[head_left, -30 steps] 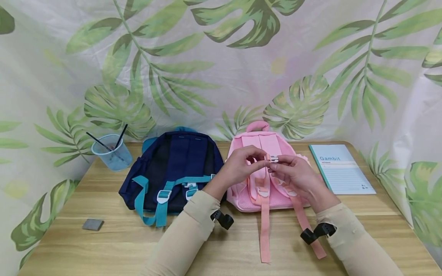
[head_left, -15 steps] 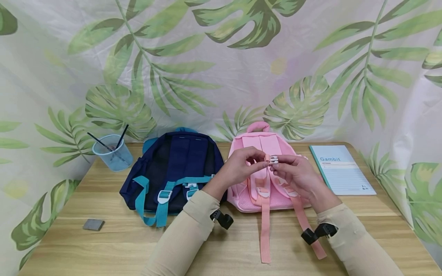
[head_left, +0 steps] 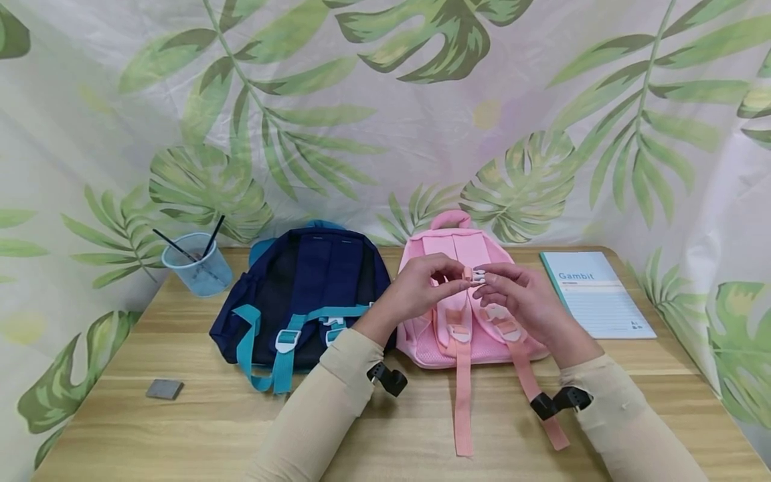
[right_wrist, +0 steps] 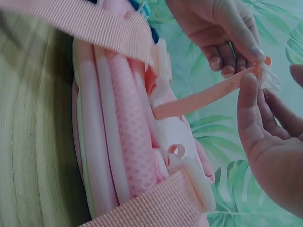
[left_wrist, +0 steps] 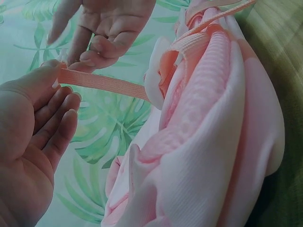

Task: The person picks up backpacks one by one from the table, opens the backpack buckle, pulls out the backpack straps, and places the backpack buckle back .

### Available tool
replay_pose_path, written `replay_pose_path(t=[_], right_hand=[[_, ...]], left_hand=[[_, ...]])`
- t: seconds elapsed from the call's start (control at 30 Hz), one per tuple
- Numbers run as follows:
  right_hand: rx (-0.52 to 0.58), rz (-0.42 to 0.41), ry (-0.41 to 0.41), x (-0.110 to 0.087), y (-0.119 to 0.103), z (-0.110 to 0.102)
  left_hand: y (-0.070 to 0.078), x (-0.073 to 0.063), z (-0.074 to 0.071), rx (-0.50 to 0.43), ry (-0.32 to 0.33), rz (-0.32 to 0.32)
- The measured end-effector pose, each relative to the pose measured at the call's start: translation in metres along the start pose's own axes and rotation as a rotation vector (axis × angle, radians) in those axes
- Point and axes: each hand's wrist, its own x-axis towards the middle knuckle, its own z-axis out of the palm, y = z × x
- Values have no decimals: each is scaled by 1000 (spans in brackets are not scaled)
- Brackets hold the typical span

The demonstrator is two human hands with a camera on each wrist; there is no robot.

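Observation:
A white side-release buckle piece (head_left: 478, 276) with prongs sits at the end of a peach chest strap (left_wrist: 104, 86), held above the pink backpack (head_left: 476, 244). My left hand (head_left: 430, 284) pinches the strap right behind the buckle between thumb and forefinger. On the other side, my right hand (head_left: 524, 294) has its thumb and fingers parted around the prongs. In the right wrist view the right fingertips lie close beside the white buckle. From the pinch the strap runs back to the backpack's shoulder strap. Two loose peach webbing tails (head_left: 462, 402) hang down the backpack onto the table.
Left of the pink backpack lies a navy backpack (head_left: 328, 274) with teal straps. A blue mesh cup (head_left: 201, 271) with two dark sticks stands at the back left, and a grey block (head_left: 164, 389) lies nearer. A notebook (head_left: 602, 301) is at the right on the wooden table (head_left: 229, 435).
My right hand has shifted slightly right and its thumb and fingers have spread off the buckle prongs. The left hand keeps its pinch almost in place.

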Motion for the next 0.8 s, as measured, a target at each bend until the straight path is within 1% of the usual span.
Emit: replay_pose_path(t=[0.1,0.17,0.33,0.43,0.57,0.67,0.8], right_hand=[[-132,3,41,1,0,-1],[-192,12,59,1,-1,0],[-244,22,74,-1,-5,1],[-258,27,83,-1,-5,1],[-275,45,96,-1,-4,0],[-263,49,98,-1,-4,0],[-225,33,94,-1,-2,-1]], left_hand=[[1,1,0,4,-5,-2],[1,2,1,3,-10,-1],[2,2,3,-14,-20,-16],[1,1,4,-31,-44,-68],[-5,-3,9,-19,-132,-184],[-10,-6,15,9,-191,-256],[-16,-11,22,20,-220,-303]])
